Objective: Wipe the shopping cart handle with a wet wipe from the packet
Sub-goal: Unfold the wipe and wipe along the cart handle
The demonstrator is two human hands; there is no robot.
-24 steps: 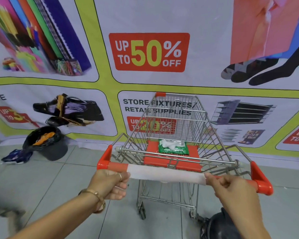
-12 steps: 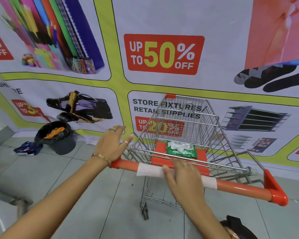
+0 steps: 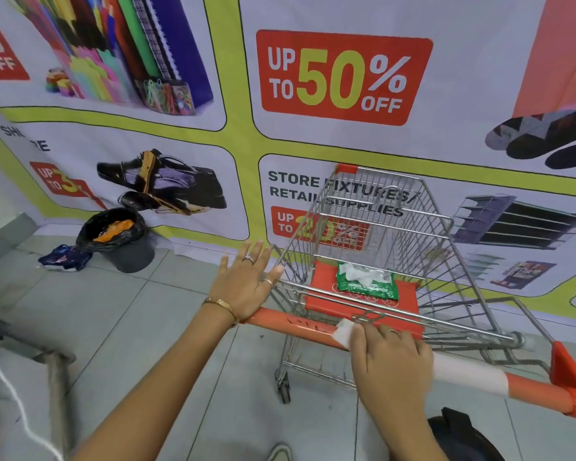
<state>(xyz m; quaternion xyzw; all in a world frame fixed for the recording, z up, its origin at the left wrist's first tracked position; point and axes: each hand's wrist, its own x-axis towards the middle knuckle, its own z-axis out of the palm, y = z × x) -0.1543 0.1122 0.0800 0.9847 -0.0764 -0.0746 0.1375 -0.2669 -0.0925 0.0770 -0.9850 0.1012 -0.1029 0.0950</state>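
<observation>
A wire shopping cart (image 3: 379,227) stands in front of me with an orange handle (image 3: 293,322) running from left to lower right. A white wet wipe (image 3: 469,372) lies along the handle. My right hand (image 3: 391,364) presses flat on the wipe at mid-handle, fingers wrapped over it. My left hand (image 3: 246,281) rests its palm heel on the handle's left end, fingers spread and lifted. The green wipe packet (image 3: 366,281) lies on the red child seat (image 3: 323,299), with a white wipe sticking out of its top.
A black bin (image 3: 120,237) lined with a bag stands by the wall at left, a dark blue wrapper (image 3: 64,257) beside it. A printed sale banner (image 3: 343,78) covers the wall behind the cart. A metal frame (image 3: 47,361) sits at lower left. The floor is grey tile.
My right hand has moved from the wipe's right end to its left part, pressing it on the handle. My left hand let go of the wipe and opened at the handle's left end.
</observation>
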